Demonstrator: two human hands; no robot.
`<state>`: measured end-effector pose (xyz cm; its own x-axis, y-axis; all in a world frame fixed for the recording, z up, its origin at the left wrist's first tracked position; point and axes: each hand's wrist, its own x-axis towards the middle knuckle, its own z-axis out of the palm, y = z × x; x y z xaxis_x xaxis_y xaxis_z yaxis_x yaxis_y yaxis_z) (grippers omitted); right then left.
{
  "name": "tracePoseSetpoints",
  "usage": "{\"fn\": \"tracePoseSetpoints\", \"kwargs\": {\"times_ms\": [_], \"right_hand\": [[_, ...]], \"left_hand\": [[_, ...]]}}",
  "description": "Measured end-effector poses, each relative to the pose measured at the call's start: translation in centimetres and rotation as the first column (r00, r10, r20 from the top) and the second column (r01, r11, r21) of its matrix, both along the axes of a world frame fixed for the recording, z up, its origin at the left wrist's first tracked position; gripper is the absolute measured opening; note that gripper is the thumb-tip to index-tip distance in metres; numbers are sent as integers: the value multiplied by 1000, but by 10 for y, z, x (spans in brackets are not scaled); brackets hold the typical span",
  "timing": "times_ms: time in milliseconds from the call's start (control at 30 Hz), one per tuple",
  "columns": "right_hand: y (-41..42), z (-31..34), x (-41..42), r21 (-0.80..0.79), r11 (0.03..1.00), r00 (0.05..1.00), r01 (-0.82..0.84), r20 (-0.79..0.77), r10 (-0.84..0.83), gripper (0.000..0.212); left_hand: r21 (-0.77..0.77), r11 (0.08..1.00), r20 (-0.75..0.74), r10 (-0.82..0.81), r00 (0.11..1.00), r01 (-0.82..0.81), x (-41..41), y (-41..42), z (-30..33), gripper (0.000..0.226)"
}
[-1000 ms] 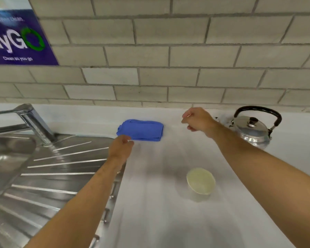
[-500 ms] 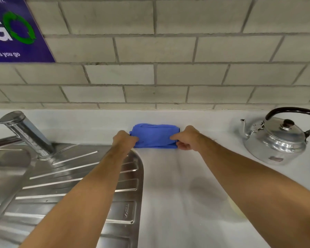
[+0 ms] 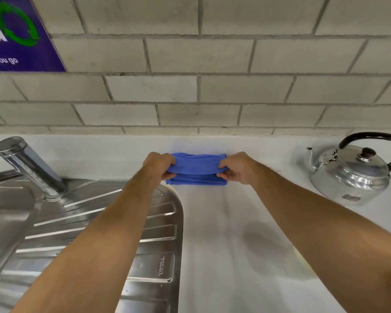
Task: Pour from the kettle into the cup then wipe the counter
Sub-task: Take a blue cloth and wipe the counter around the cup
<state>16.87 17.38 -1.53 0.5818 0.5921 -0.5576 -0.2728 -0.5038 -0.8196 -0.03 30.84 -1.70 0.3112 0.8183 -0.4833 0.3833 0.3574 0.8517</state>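
Grey block wall backs a pale counter (image 3: 212, 233), with a steel drainer (image 3: 113, 233) and tap (image 3: 29, 163) at 9 o'clock and a metal kettle (image 3: 350, 175) at 3 o'clock. At 12 o'clock, close to the wall, lies a folded blue cloth (image 3: 196, 171). The left hand (image 3: 160, 164) pinches its left end and the right hand (image 3: 236, 167) its right end, fingers closed on the upper layer, which is lifted a little off the layers below.

Judging by the sag between the hands, the cloth is soft, light and limp; it should bunch or unfold easily and won't slip. Holding the two ends suits opening it out, while a flat palm on top would suit wiping. It is plain bright blue, stacked in several folds, with neat edges.

Only a pale sliver of the cup (image 3: 301, 259) shows at 5 o'clock, behind the right forearm; its contents cannot be seen. The kettle stands upright, apart from both hands.
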Motion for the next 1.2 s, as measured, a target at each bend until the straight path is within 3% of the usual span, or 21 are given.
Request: {"fn": "tracePoseSetpoints", "kwargs": {"times_ms": [100,200,333,467,567,633,700,733,800,900,967,1067,1200], "right_hand": [[-2,3,1,59,997,995,-48,94,42,44],[-14,15,2,31,967,929,-251,290,232,32],[-45,28,0,-238,827,638,-509,541,548,26],[-81,23,-1,-451,638,436,-625,476,764,23],[-100,16,-2,-572,518,337,-636,399,853,22],[-109,16,3,-603,508,345,-615,373,861,21],[-117,21,14,-578,558,397,-595,392,830,23],[-122,25,21,-555,592,423,-584,414,806,25],[-137,30,36,-489,681,495,-545,469,732,29],[-173,23,54,-334,849,617,-409,584,527,41],[-203,8,61,-223,938,683,-264,644,345,44],[-246,-18,60,-158,981,674,-115,713,194,41],[-280,-43,50,-195,974,623,-117,749,225,37]], "left_hand": [[20,999,94,25,995,-27,-1,-7,7,27],[116,993,196,-57,979,35,-12,-19,16,37],[168,973,221,-191,956,156,-34,-52,17,48],[144,948,76,-296,952,283,-52,-105,-4,42],[128,900,-153,-397,905,416,-64,-135,-17,39],[221,791,-431,-445,785,570,-70,-140,-18,37],[367,623,-676,-330,658,690,-69,-138,-18,38],[444,536,-706,-284,649,718,-65,-137,-19,39],[548,306,-695,-352,627,779,-48,-135,-25,43],[499,-98,-785,-472,401,861,-21,-130,-41,48],[446,-282,-853,-420,309,849,-9,-122,-56,49],[413,-408,-882,-403,245,814,1,-116,-71,49],[436,-387,-861,-442,252,813,5,-117,-75,51]]}}
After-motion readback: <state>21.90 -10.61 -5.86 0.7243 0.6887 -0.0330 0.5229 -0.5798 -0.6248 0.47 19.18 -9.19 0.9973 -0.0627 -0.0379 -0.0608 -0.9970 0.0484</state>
